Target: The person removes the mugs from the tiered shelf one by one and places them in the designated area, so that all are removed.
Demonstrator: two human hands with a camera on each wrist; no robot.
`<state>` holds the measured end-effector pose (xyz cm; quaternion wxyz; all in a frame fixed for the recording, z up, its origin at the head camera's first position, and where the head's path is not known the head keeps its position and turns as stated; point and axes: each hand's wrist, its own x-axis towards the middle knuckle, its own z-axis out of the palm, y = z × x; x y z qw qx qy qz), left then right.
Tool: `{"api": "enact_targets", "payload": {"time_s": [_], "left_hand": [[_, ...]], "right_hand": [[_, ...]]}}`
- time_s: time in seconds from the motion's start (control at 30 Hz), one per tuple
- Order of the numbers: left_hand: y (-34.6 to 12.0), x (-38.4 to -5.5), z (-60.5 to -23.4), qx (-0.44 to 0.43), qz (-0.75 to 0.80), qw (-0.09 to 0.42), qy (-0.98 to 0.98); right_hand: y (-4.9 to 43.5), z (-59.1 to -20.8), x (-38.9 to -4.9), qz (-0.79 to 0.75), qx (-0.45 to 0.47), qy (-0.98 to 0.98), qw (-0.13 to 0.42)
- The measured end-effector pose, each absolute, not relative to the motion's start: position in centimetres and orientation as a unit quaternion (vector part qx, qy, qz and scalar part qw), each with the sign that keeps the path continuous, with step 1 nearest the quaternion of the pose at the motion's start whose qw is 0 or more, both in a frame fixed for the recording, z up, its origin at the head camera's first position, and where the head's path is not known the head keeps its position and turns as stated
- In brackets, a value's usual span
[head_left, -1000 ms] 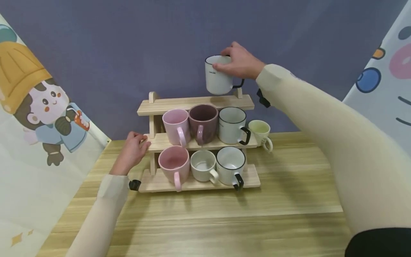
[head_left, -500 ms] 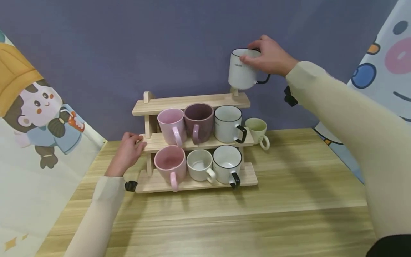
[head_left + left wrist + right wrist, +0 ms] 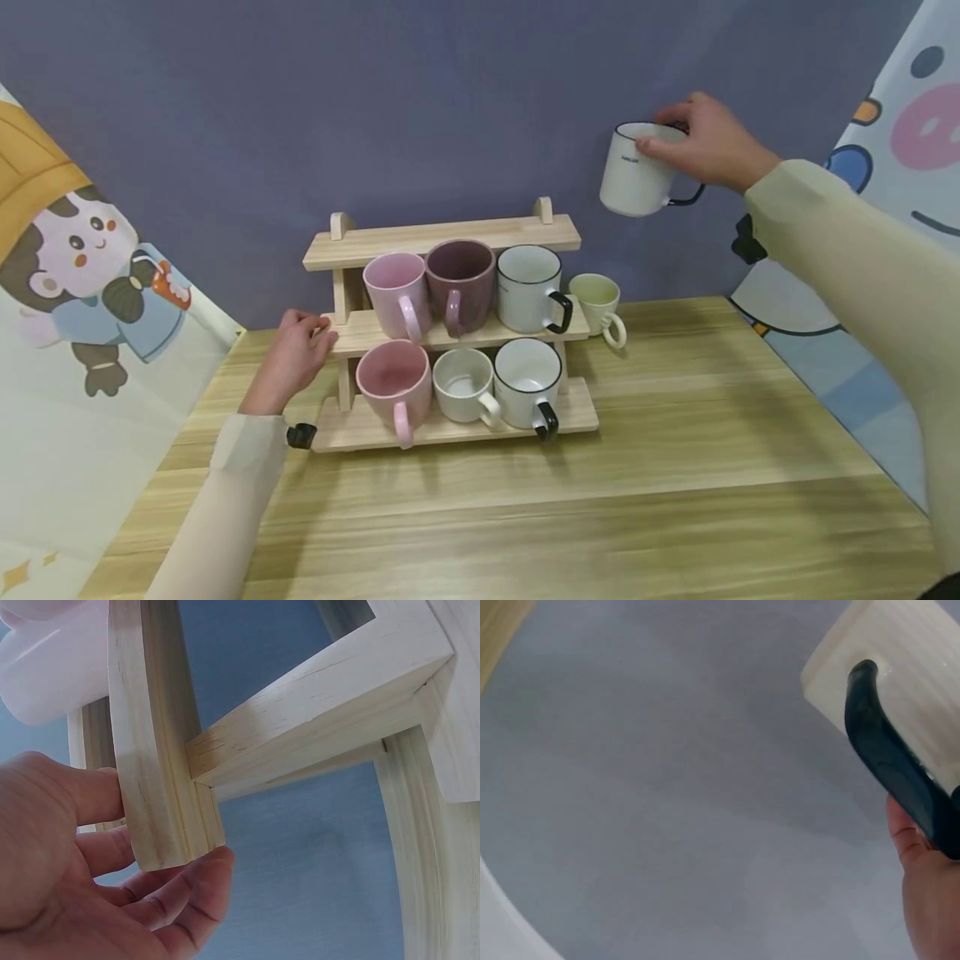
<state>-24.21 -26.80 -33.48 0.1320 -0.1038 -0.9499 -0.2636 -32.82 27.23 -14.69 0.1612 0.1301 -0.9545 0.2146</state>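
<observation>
1. Pinching a white cylindrical mug with black rim and handle [image 3: 636,182] from above, the right hand [image 3: 708,146] has its thumb on the near wall and its fingers at the far edge, a hold that probably leaves the base free.
2. The right arm is extended; the mug hangs slightly tilted, its handle below the palm, in mid-air to the upper right of the stand and apart from it.
3. The left hand [image 3: 296,354] curls its fingers round the left end of the middle board on a pale wooden three-tier stand [image 3: 442,240], seemingly to steady it.
4. Along the middle and bottom tiers stand six mugs [image 3: 459,292], three on each, handles turned forward or rightward, presumably for easy grasping.
5. A pale green cup [image 3: 596,307] stands just beside the stand's right end; whether they touch is unclear.
</observation>
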Motion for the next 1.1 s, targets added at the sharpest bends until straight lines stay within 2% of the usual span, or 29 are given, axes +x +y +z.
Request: {"api": "enact_targets", "payload": {"time_s": [0.6,1.1], "left_hand": [[-26.8,-23.7,-33.4,-0.114,-0.253,0.152,-0.949],[-27.1,-23.4,-33.1,-0.108,-0.251,0.142,-0.951]], "right_hand": [[32.5,-20.8,-30.9,0.184,0.12,-0.969,0.113],[32.5,-25.8,-30.6,0.204,0.109,-0.968,0.096]]}}
